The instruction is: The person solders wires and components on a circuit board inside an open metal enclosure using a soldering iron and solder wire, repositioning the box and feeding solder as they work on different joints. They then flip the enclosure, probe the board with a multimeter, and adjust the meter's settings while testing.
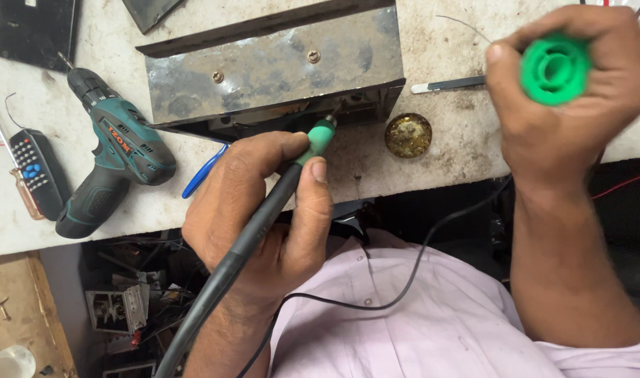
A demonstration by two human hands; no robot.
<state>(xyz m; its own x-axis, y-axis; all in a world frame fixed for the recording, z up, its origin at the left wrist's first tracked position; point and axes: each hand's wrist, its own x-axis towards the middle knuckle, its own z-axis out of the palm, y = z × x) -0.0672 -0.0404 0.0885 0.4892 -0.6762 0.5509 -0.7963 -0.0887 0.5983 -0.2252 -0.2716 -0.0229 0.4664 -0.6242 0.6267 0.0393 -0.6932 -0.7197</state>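
My left hand (253, 210) grips a soldering iron (264, 210) with a black handle and green collar, its tip pushed into the open front of a worn grey metal box (271, 70) on the bench. My right hand (565, 91) is closed around a green spool (554, 68) at the upper right. A thin wire arcs up from near that hand towards the box. The iron's black cord (404, 280) runs down across my pale pink shirt.
A teal and black cordless drill (113, 150) lies at the left beside a small remote control (36, 171). A blue pen (204, 171), a round brass tin (408, 134) and tweezers (449, 84) lie on the white bench (432, 161). Clutter sits below the bench edge.
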